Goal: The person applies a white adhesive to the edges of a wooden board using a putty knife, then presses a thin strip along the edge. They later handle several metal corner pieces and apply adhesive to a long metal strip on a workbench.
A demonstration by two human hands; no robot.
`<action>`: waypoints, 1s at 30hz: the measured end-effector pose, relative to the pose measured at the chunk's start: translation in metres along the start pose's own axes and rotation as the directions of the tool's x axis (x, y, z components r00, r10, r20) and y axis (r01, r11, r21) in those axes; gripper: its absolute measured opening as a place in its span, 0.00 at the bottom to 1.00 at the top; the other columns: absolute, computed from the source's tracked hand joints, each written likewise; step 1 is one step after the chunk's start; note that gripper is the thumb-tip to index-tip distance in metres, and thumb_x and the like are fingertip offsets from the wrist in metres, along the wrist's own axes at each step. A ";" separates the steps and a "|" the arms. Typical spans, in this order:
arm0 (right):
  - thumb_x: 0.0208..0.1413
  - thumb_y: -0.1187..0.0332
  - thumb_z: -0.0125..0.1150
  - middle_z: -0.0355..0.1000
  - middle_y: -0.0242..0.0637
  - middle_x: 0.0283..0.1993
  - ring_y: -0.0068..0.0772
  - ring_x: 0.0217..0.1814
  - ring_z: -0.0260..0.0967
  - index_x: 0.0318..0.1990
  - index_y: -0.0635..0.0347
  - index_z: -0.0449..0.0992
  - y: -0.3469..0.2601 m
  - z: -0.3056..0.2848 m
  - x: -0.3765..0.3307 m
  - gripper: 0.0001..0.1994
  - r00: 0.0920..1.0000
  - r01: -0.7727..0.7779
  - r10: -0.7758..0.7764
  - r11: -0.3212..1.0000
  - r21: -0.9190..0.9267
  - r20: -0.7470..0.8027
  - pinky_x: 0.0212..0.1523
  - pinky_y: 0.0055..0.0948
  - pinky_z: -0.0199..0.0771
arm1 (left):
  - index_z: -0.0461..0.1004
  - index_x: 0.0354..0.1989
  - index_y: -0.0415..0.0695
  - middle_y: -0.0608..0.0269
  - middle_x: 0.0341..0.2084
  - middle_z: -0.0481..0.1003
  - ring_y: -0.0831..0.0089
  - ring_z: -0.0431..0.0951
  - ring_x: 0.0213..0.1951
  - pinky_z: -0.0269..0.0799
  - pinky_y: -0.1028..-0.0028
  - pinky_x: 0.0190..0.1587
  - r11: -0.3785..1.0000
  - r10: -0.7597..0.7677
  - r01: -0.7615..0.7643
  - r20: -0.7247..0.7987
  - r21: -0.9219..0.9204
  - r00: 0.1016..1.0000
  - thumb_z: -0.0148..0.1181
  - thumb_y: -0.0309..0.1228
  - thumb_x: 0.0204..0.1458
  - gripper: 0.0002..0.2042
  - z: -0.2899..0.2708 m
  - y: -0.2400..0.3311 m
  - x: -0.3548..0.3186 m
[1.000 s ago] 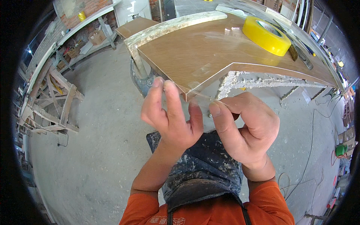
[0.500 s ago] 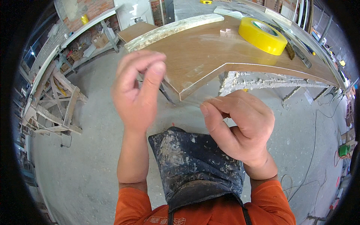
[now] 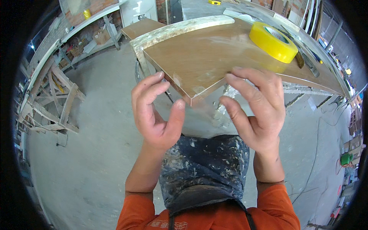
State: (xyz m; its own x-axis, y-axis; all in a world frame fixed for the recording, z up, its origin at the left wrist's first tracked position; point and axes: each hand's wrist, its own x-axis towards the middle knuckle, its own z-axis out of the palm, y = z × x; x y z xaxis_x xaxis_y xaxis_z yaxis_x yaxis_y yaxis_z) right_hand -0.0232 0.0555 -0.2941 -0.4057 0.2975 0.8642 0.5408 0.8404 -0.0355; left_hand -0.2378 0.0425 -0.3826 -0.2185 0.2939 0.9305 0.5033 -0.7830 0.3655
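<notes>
A brown wood-faced board [image 3: 188,53] with pale edges lies ahead of me, one corner pointing my way. My left hand [image 3: 155,115] is raised at the left of that corner, fingers curved and thumb apart. On the other side my right hand [image 3: 262,111] has its fingertips close to the board's edge, its thumb spread away from them. A glossy, see-through patch shows on the corner; whether it is tape I cannot tell. No object is visible in either hand. Farther right on the board rests a large roll of yellow tape [image 3: 264,43].
Beside the tape roll lie a bladed hand tool [image 3: 309,65] and other slim tools. A long whitish strip [image 3: 184,27] runs along the board's far left edge. A wooden trestle [image 3: 63,101] stands on the left floor; cables [image 3: 317,147] trail over the right floor.
Both hands have come to the board's corner, the left lower and rightward, the right upward. The right hand's pinch has opened. The board and tape roll sit slightly lower and farther right in view.
</notes>
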 end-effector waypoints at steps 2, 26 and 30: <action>0.44 0.68 0.74 0.79 0.36 0.49 0.43 0.53 0.73 0.44 0.59 0.84 -0.001 -0.003 0.013 0.17 0.990 0.070 -0.072 0.997 0.022 0.121 0.52 0.38 0.70 | 0.76 0.48 0.38 0.49 0.54 0.72 0.55 0.73 0.57 0.67 0.61 0.60 0.999 0.004 -0.005 0.040 0.036 0.999 0.68 0.24 0.52 0.15 -0.006 0.001 0.003; 0.38 0.65 0.79 0.82 0.41 0.44 0.46 0.51 0.80 0.37 0.62 0.85 0.006 0.012 0.036 0.17 0.970 0.108 -0.154 0.967 0.233 0.189 0.50 0.39 0.78 | 0.77 0.40 0.44 0.58 0.50 0.69 0.63 0.69 0.57 0.63 0.64 0.61 0.967 -0.175 0.195 0.129 -0.163 0.976 0.80 0.33 0.43 0.18 -0.016 0.004 0.021; 0.38 0.65 0.79 0.82 0.40 0.44 0.45 0.51 0.79 0.38 0.61 0.85 0.008 0.012 0.033 0.17 0.974 0.100 -0.144 0.967 0.236 0.177 0.51 0.39 0.76 | 0.77 0.40 0.44 0.59 0.50 0.68 0.64 0.67 0.58 0.62 0.64 0.61 0.962 -0.191 0.216 0.152 -0.169 0.970 0.80 0.34 0.43 0.19 -0.016 0.005 0.022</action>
State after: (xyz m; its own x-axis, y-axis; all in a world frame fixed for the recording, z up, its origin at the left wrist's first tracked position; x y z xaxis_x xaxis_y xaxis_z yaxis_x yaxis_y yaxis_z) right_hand -0.0413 0.0773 -0.2714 -0.6036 0.2486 0.7575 0.3079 0.9491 -0.0661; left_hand -0.2539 0.0362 -0.3604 -0.1813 0.5177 0.8361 0.2954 -0.7823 0.5485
